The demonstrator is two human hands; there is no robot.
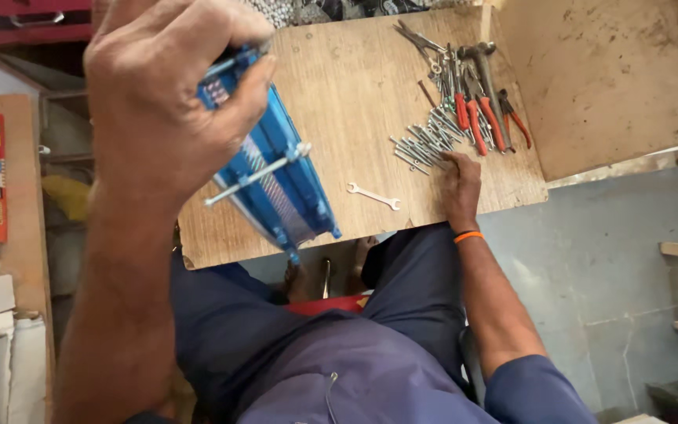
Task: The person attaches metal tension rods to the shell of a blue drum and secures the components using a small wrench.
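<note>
Bench (355,78): bare plywood board, scuffed, set over the knees and carrying the loose tools

Left hand (162,94): raised close to the camera, clenched around the top of the blue frame, thumb across its upper edge

Blue frame (280,184): flat blue plastic assembly with fine ribbed infill, held tilted above the near left corner of the bench, lower end hanging past the bench edge; long metal bolt (256,174) crossing its face

Right hand (459,184): palm down on the bench, orange band at the wrist, fingertips on the near end of the bolt pile; grasping or merely touching, cannot tell

Tool cluster (476,94): hammer, pliers with red-orange grips, scissors and spanners, lying together at the far right of the bench, just beyond the bolts

Bolt pile (425,141): loose silver bolts, fanned out, touching the right fingertips

Small spanner (373,195): open-ended, silver, alone on the bench between frame and right hand, apart from both
</note>
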